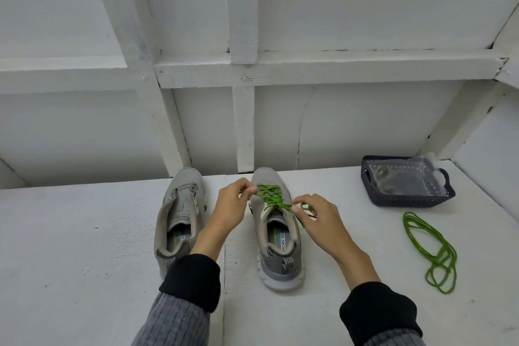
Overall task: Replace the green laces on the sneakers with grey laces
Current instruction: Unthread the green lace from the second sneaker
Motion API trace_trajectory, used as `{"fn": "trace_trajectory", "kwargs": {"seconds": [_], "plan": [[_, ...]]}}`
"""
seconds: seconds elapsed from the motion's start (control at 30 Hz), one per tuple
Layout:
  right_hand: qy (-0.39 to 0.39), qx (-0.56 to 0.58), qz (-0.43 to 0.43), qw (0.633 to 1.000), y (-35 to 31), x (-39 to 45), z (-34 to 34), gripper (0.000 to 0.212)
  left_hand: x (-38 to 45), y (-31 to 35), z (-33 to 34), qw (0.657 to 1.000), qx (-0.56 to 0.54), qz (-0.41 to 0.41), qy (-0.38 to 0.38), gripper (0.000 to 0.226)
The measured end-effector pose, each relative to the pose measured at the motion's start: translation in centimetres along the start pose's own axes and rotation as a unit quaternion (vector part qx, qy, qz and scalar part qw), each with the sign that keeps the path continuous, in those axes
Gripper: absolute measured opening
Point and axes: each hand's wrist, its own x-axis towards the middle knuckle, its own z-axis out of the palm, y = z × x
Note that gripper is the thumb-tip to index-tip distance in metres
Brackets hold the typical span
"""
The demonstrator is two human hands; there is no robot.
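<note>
Two grey sneakers stand side by side on the white table, toes pointing away from me. The left sneaker [179, 216] has no lace. The right sneaker [276, 233] is still threaded with a green lace [271, 196]. My left hand [229, 208] pinches the lace near the toe end of the eyelets. My right hand [316, 215] pinches the lace's end at the shoe's right side, with a small loop beside its fingers. A loose green lace [429, 250] lies in loops on the table at the right.
A dark blue plastic basket [377, 196] stands at the back right; it holds a clear plastic bag [407, 177] with greyish laces inside. White wooden wall panels and beams rise right behind the table's far edge.
</note>
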Motion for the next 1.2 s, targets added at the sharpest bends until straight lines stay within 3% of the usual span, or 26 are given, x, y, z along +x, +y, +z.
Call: {"fn": "trace_trajectory", "kwargs": {"seconds": [0.07, 0.13, 0.23, 0.37, 0.4, 0.43, 0.47, 0.53, 0.57, 0.63, 0.73, 0.8, 0.9, 1.07, 1.2], "plan": [[0.004, -0.056, -0.004, 0.998, 0.6, 0.0, -0.1, 0.012, 0.1, -0.1, -1.1, 0.999, 0.051, -0.002, -0.014, 0.021], [0.047, -0.039, 0.013, 0.998, 0.6, 0.3, -0.1, 0.013, 0.0, 0.2, -1.9, 0.999, 0.030, -0.010, 0.024, 0.020], [0.111, 0.143, 0.115, 0.977, -0.2, 0.7, 0.1, 0.016, -0.4, 1.0, -2.1, 0.974, -0.192, -0.052, 0.104, 0.014], [0.096, 0.521, 0.163, 0.832, -2.1, 0.9, 0.8, 0.022, -0.4, 1.9, -1.4, 0.859, -0.469, -0.147, 0.146, 0.019], [0.095, 0.550, 0.161, 0.814, -2.3, 0.9, 0.9, 0.022, -0.4, 2.0, -1.4, 0.843, -0.487, -0.161, 0.162, 0.020], [0.100, 0.559, 0.161, 0.807, -2.3, 0.9, 1.1, 0.021, -0.4, 1.8, -1.5, 0.857, -0.456, -0.157, 0.178, 0.021], [0.111, 0.554, 0.166, 0.808, -2.2, 0.9, 1.3, 0.021, -0.5, 1.6, -1.6, 0.895, -0.380, -0.133, 0.192, 0.023], [0.148, 0.511, 0.183, 0.827, -1.6, 0.9, 1.6, 0.020, -0.5, 0.6, -2.0, 0.968, -0.124, -0.054, 0.209, 0.021], [0.170, 0.468, 0.188, 0.847, -1.2, 1.0, 1.6, 0.020, -0.4, 0.0, -2.4, 0.976, 0.016, -0.022, 0.218, 0.021], [0.195, 0.365, 0.178, 0.893, -0.7, 0.9, 1.3, 0.020, -0.2, -0.7, -3.1, 0.951, 0.217, 0.006, 0.219, 0.024], [0.177, 0.227, 0.149, 0.946, -0.5, 0.9, 1.2, 0.014, 0.2, -1.3, -3.3, 0.925, 0.353, 0.005, 0.140, 0.022], [0.142, 0.178, 0.143, 0.963, -0.7, 1.0, 1.7, 0.009, 0.0, -1.5, -2.4, 0.929, 0.363, 0.010, 0.075, 0.023], [0.108, 0.086, 0.104, 0.985, -0.9, 0.9, 2.4, 0.025, -0.9, -0.8, -0.4, 0.961, 0.275, 0.038, -0.005, 0.029], [0.065, 0.026, 0.039, 0.997, -1.9, 0.5, 2.3, 0.025, -2.6, -0.2, 1.5, 0.983, 0.120, 0.129, 0.042, 0.016], [0.035, 0.020, 0.028, 0.999, -2.2, 0.5, 2.0, 0.018, -2.6, -0.2, 1.1, 0.988, 0.033, 0.148, -0.024, 0.005]]}}
